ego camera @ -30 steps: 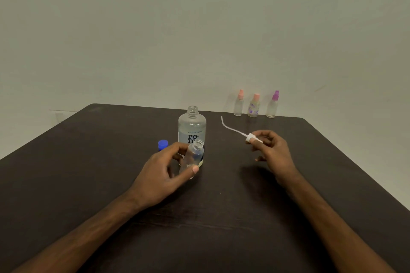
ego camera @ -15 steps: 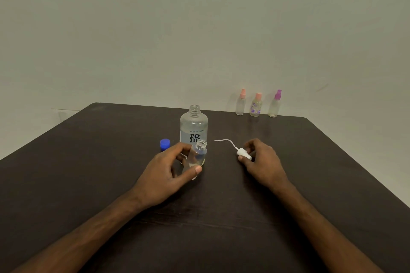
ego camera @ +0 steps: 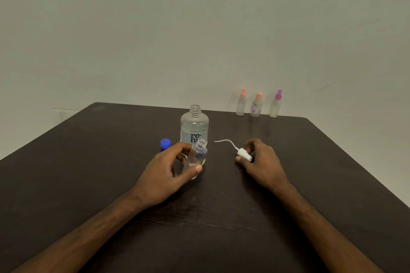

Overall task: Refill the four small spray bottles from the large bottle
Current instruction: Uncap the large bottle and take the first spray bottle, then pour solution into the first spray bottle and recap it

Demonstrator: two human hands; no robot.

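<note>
1. Two bare forearms reach in from the lower edge of the frame over a dark, matte, wood-grained bench [ego camera: 88,162] with rounded far corners.
2. Just left of centre, the left hand [ego camera: 164,170] has its grip clamped on a small clear bottle [ego camera: 197,155]. Thumb and curled fingers wrap the smooth, transparent plastic body. The bottle tilts slightly right, and its threaded neck is open.
3. Right of centre, the right hand [ego camera: 264,164] sits low by the bench. Its grip is closed on a white spray head [ego camera: 244,154], pinched between the thumb and curled fingers. A thin white dip tube curves from the spray head toward the left.
4. Directly behind the small bottle stands the large bottle [ego camera: 194,125]. It is upright, round-shouldered, translucent plastic with dark lettering and an uncapped ribbed neck.
5. Just left of the large bottle, a blue cap [ego camera: 165,144] sits on the bench. It is short, cylindrical and glossy.
6. At the far edge, upper right of centre, three capped spray bottles [ego camera: 256,106] stand upright in a row. Two have peach tops, the rightmost has a purple top, and the middle one carries a purple pattern.
7. A plain pale wall [ego camera: 199,29] fills the upper frame.
</note>
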